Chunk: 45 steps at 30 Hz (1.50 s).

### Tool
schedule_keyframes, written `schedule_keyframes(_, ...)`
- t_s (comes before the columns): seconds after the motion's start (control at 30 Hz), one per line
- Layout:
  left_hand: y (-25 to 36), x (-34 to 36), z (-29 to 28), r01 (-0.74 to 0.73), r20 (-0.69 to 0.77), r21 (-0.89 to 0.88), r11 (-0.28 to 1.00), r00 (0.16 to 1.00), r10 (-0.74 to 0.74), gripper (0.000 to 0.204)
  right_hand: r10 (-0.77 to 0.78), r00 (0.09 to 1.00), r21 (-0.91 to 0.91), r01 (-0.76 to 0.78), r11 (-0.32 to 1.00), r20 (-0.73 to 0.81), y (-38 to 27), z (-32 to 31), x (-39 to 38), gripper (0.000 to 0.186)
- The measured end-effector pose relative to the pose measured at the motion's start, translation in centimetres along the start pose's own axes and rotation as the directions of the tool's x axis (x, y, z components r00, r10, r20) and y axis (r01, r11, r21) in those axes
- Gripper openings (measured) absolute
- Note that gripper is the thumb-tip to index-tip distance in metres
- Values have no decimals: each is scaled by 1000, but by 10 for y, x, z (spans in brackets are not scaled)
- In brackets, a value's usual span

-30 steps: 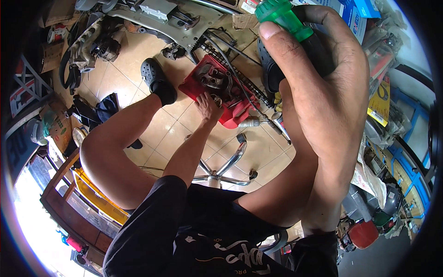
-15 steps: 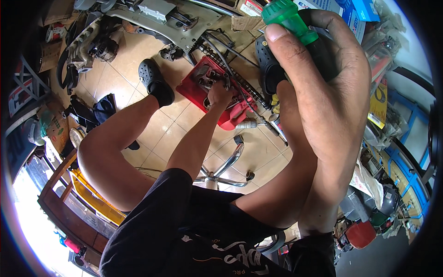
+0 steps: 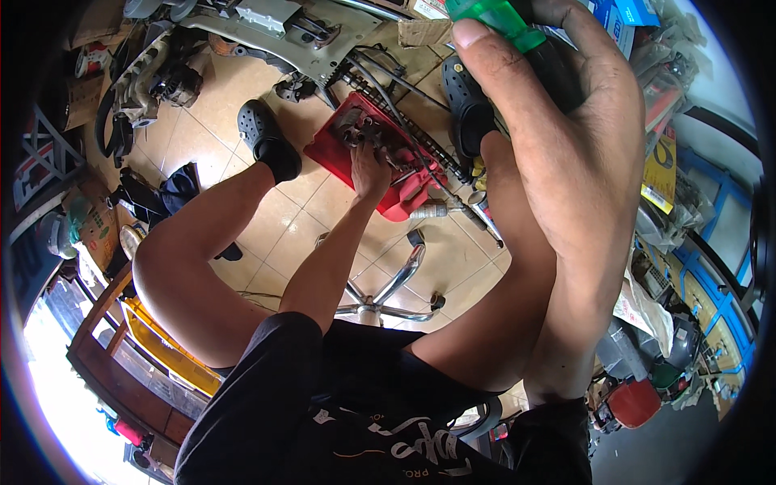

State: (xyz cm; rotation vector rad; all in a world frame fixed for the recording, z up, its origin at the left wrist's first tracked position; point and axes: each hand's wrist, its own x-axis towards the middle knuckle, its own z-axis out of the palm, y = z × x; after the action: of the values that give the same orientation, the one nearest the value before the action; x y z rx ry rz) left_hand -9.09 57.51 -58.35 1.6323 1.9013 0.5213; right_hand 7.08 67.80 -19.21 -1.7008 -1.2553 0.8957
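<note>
My left hand (image 3: 371, 171) reaches down into a red tray (image 3: 330, 133) on the floor between my feet. Its fingers are bent in among metal sockets (image 3: 365, 132) and other small metal tools, and what they grip there is too small to make out. Raised close to the camera at the upper right is my right hand (image 3: 566, 137). It is wrapped round a handle (image 3: 495, 23) with a translucent green end and a black grip, like that of a screwdriver. The top of the handle runs out of the picture, and my palm hides part of the black grip.
A long toothed rod and cables (image 3: 404, 121) lie along the tray's right side. A metal panel (image 3: 323, 40) is beyond it. My shoes (image 3: 260, 129) flank the tray, and a wheeled chair base (image 3: 388, 303) stands below me. Boxes and parts crowd both sides.
My left hand has shifted left and a little nearer within the red tray. My right hand has risen slightly, carrying the green and black handle partly past the top edge.
</note>
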Motion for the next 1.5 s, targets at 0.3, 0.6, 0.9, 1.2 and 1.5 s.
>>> schedule_keyframes(0.3,-2,27,-60,432,264,-694,576,897,-355,28,20,999,-143,-24,989,-30,5,0,7,31)
schedule_keyframes(0.6,133,136,-246,237,226,-942,239,971,-75,21,-63,988,-160,39,986,-144,10,0,10,40)
schedule_keyframes(0.9,212,149,-347,-587,-537,-551,594,793,286,32,-90,984,-37,85,996,-156,9,8,14,35)
schedule_keyframes(1.2,215,137,-362,-598,-554,-617,511,792,257,23,-34,998,20,35,999,-61,13,28,23,28)
schedule_keyframes(1.5,206,141,-380,-542,-593,-666,513,802,78,18,-55,998,-34,54,998,-16,13,50,22,25)
